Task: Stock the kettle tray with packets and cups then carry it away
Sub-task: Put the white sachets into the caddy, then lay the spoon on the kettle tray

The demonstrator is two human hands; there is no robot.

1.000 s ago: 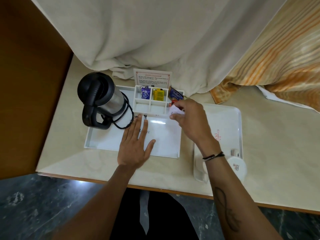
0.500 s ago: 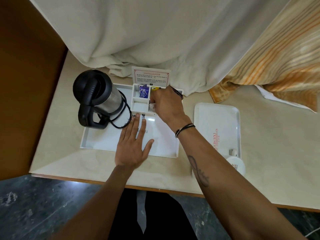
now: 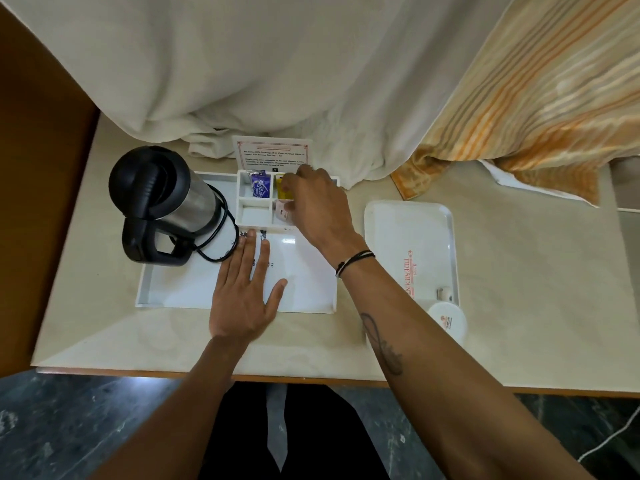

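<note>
Left hand (image 3: 246, 299) flat, fingers spread, palm down on the kettle tray (image 3: 166, 292) floor; likely steadying it, gripping nothing. Right hand (image 3: 317, 207) reaches over the divided section; fingers curled down into the compartments, grasp hidden, cannot tell if it holds anything. White packet (image 3: 282, 211) in the near cell under the fingers; yellow packet (image 3: 284, 188) and purple packet (image 3: 260, 187) in the 2 far cells. Kettle (image 3: 162, 199) at tray's left. Capped cup (image 3: 446, 320) waits on the second tray (image 3: 408, 216), right.
</note>
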